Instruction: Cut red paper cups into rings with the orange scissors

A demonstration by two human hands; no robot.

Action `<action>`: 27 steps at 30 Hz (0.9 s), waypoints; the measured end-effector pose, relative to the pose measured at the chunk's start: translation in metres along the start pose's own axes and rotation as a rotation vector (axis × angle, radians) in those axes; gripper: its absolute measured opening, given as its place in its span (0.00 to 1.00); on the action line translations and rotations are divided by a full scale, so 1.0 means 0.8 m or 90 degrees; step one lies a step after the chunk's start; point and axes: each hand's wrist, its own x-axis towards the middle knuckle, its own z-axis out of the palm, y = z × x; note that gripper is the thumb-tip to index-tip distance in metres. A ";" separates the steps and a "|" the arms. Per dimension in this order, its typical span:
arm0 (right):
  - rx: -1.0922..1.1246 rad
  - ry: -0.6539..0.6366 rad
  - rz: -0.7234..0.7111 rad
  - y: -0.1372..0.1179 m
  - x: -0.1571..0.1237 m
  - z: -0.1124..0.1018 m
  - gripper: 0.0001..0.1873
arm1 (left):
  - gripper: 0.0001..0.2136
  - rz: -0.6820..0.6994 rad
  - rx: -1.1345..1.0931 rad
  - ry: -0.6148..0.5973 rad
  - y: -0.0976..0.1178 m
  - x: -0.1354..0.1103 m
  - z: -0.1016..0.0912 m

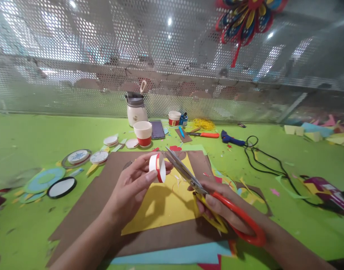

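Observation:
Between the thumb and fingers of my left hand (132, 183) is a short white ring cut from a paper cup (157, 168), with a red band along its edge. My right hand (217, 202) grips a pair of scissors (186, 168) with one red and one yellow handle. Their blades point up and left, close to the cup piece, and look nearly closed. Both hands are above a yellow sheet (157, 213), which lies on brown sheets (84, 202). Beyond the hands stands a white and red paper cup (143, 134).
At the back are a white jug (136, 110), a phone (157, 129), another paper cup (174, 118) and an orange-handled knife (208, 135). Cut paper discs (62, 187) lie left. A blue glue gun (232, 138) and black cord (269, 170) lie right, before a perforated metal screen (172, 67).

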 end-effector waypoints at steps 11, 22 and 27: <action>0.113 0.088 -0.037 0.008 0.005 0.001 0.18 | 0.17 -0.048 0.064 -0.077 -0.002 -0.007 0.005; 0.051 0.202 -0.050 -0.016 0.016 -0.005 0.18 | 0.16 -0.136 -0.171 -0.080 -0.006 -0.002 0.004; -0.001 0.207 -0.045 -0.027 0.033 0.009 0.18 | 0.14 -0.144 -0.195 -0.093 -0.006 -0.005 0.008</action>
